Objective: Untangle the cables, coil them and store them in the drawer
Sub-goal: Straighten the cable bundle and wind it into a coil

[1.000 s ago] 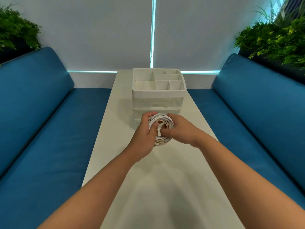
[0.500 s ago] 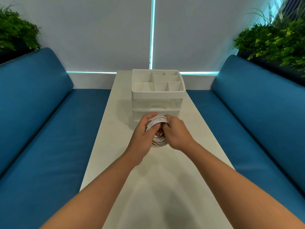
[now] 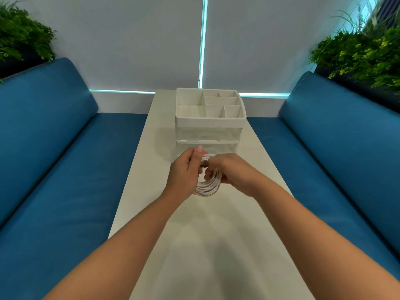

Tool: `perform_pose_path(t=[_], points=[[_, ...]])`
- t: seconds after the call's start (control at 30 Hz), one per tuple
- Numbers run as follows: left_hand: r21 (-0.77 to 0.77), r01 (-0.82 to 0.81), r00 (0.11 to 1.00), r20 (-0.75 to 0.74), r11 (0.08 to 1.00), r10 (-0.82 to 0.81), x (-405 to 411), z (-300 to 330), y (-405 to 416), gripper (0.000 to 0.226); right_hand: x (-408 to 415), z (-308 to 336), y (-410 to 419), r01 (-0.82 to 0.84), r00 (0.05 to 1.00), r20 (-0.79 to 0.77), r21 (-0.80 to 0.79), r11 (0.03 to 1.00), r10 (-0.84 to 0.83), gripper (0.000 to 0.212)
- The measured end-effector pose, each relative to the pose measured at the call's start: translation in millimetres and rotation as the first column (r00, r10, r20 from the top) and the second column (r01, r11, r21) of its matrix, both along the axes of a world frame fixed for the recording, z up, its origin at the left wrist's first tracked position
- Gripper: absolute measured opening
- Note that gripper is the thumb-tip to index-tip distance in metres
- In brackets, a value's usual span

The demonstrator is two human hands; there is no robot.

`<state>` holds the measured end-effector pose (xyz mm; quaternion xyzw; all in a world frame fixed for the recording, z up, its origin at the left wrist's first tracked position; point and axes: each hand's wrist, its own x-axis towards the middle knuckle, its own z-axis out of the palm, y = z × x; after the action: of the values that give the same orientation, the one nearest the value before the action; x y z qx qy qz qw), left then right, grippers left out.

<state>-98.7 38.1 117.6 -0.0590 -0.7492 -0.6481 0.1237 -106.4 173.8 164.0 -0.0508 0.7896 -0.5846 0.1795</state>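
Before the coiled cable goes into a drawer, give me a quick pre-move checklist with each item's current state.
1. White cable wound into a coil: ok.
2. Left hand grips the coil: ok.
3. Right hand grips the coil: ok.
4. Loose end tucked in: cannot tell, fingers hide it.
5. A drawer of the organizer is open to receive the coil: not ok, both clear drawers look closed.
6. A hand free to pull a drawer: not ok, both hold the coil.
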Motion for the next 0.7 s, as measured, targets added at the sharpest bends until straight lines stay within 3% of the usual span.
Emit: perform_pose_path(t=[0.1,0.2,0.33,0.43,0.57,0.7], points=[[-0.095,0.176,0.983,0.061,0.98,-0.171,-4.2,9.2,-5.3,0.031,-2.6,7.8,6.4,-0.126,0.976,0.166,-0.09,0.988,0.139,0.019],[-0.177,0.207,0.977,0.082,0.962,-0.195,-1.8,8.4,-4.5,0.033,-0.3,7.6,7.8,-0.204,0.954,0.207,-0.079,0.976,0.216,0.019],[-0.124,0.134,0.988,0.086,0.983,-0.124,1.3,-3.6,-0.2,0.034,-1.1,-4.6,6.8,-0.207,0.978,0.039,0.145,0.968,0.203,0.023],[-0.13,0.09,0.995,0.046,0.987,-0.085,4.5,-7.6,4.2,0.03,-2.9,-9.7,8.3,-0.212,0.972,-0.06,0.187,0.959,0.227,0.023],[-0.243,0.074,0.997,-0.009,0.967,-0.079,1.9,-6.1,2.2,0.029,-3.1,-16.7,9.6,-0.149,0.984,-0.085,0.062,0.987,0.154,0.02],[-0.261,0.115,0.993,0.004,0.959,-0.118,-1.7,-4.6,-4.0,0.028,-1.5,-19.5,7.6,-0.062,0.998,-0.03,-0.144,0.988,0.058,0.01]])
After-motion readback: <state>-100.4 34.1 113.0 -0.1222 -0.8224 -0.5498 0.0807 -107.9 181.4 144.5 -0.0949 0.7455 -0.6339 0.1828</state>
